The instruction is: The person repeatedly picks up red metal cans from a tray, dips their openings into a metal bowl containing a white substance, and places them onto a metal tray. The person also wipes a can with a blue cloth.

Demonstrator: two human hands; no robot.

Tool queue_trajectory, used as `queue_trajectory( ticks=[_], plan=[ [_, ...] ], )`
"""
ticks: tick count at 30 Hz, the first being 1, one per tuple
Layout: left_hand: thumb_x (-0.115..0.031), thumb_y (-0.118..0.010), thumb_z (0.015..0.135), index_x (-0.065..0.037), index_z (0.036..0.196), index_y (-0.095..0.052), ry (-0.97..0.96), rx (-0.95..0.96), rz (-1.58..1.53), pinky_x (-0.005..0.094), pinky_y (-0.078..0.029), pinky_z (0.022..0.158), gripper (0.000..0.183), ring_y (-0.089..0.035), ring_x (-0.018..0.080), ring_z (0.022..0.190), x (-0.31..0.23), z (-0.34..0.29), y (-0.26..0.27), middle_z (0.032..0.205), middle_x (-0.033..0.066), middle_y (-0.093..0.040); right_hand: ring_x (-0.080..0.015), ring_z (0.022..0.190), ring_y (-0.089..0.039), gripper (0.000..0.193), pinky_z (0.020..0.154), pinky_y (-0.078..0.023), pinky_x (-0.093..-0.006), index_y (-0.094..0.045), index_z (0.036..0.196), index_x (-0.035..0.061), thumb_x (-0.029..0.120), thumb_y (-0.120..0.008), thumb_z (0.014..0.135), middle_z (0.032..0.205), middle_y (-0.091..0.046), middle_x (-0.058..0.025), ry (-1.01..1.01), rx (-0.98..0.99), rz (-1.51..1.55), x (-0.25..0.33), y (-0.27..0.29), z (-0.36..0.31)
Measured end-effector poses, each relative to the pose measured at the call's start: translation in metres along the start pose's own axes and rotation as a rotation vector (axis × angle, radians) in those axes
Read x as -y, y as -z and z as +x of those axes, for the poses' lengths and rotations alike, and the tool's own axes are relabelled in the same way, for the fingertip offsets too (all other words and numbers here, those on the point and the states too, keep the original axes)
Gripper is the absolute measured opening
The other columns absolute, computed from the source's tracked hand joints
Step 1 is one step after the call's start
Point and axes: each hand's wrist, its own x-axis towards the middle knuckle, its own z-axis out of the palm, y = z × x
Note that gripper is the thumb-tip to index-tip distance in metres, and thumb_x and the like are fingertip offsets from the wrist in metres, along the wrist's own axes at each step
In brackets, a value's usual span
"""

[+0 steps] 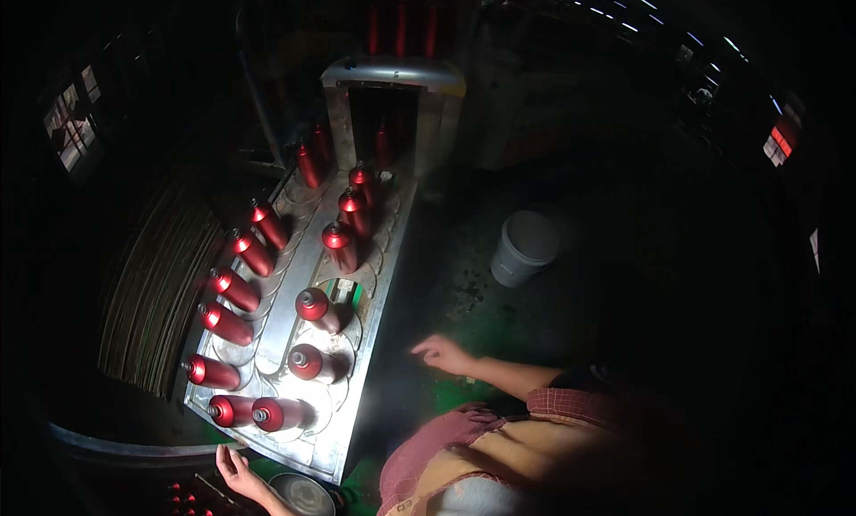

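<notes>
Red metal bottles with narrow threaded necks stand in a loop on a bright metal conveyor [290, 284]. My left hand [236, 474] is just off its near edge, fingers stretched and apart, nothing in them. Closest to that hand are a red bottle [234, 412] at the near left corner and another bottle [278, 414] beside it. My right hand [443, 354] hangs to the right of the conveyor, apart from it, with fingers extended and holding nothing visible. The bottle nearest that hand [312, 363] stands upright near the conveyor's right side.
At the far end the conveyor enters a metal housing [392, 73] with a dark opening. A white bucket [526, 248] stands on the floor to the right. Stacked sheets [160, 293] lie left of the conveyor. A round container [303, 495] and more red bottles [185, 498] are below its near end.
</notes>
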Motion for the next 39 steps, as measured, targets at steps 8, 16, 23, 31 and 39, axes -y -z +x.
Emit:
queue_trajectory(
  ticks=[8, 16, 23, 31, 39],
  plan=[
    [-0.028, -0.056, 0.097, -0.006, 0.122, -0.059, 0.457, 0.286, 0.030, 0.0313, -0.048, 0.074, 0.034, -0.059, 0.0173, 0.091, 0.058, -0.204, 0.027, 0.112, 0.0072, -0.064, -0.0198, 0.095, -0.064, 0.029, 0.084, -0.052, -0.0294, -0.068, 0.112, 0.0085, 0.004, -0.062, 0.083, 0.106, -0.061, -0.0097, 0.225, 0.319, 0.219, -0.012, -0.080, -0.027],
    [-0.040, -0.050, 0.098, -0.006, 0.118, -0.056, 0.551, 0.594, 0.004, 0.0362, -0.047, 0.066, 0.040, -0.057, 0.0199, 0.080, 0.080, -0.325, 0.092, 0.103, 0.0086, -0.062, -0.0258, 0.098, -0.065, 0.033, 0.086, -0.051, -0.0383, -0.068, 0.114, 0.0093, 0.012, -0.062, 0.082, 0.107, -0.065, -0.0112, 0.183, 0.702, -0.047, 0.005, -0.131, -0.106],
    [-0.046, -0.047, 0.099, -0.006, 0.117, -0.054, 0.596, 0.439, -0.197, 0.0408, -0.046, 0.067, 0.045, -0.056, 0.0239, 0.077, 0.141, -0.385, 0.223, 0.103, 0.0108, -0.060, -0.0264, 0.096, -0.066, 0.034, 0.084, -0.052, -0.0402, -0.069, 0.113, 0.0120, 0.012, -0.064, 0.080, 0.101, -0.070, -0.0104, 0.333, 0.927, -0.237, 0.009, -0.240, -0.167],
    [-0.021, -0.064, 0.092, -0.014, 0.126, -0.062, 0.885, -0.428, -0.416, 0.0287, -0.049, 0.081, 0.034, -0.061, 0.0155, 0.101, 0.200, -0.592, 0.388, 0.113, 0.0027, -0.066, -0.0262, 0.092, -0.069, 0.033, 0.080, -0.054, -0.0376, -0.070, 0.112, 0.0130, 0.015, -0.064, 0.080, 0.098, -0.073, -0.0109, 0.394, 1.073, -0.462, -0.008, -0.347, -0.303],
    [-0.014, -0.071, 0.086, -0.012, 0.122, -0.067, 0.870, -0.843, -0.172, 0.0278, -0.051, 0.072, 0.037, -0.060, 0.0117, 0.085, 0.280, -0.676, 0.419, 0.100, 0.0006, -0.066, -0.0243, 0.098, -0.066, 0.037, 0.089, -0.053, -0.0356, -0.067, 0.123, 0.0155, 0.011, -0.065, 0.086, 0.113, -0.061, -0.0150, 0.291, 1.414, -0.723, 0.037, -0.423, -0.364]
  ],
)
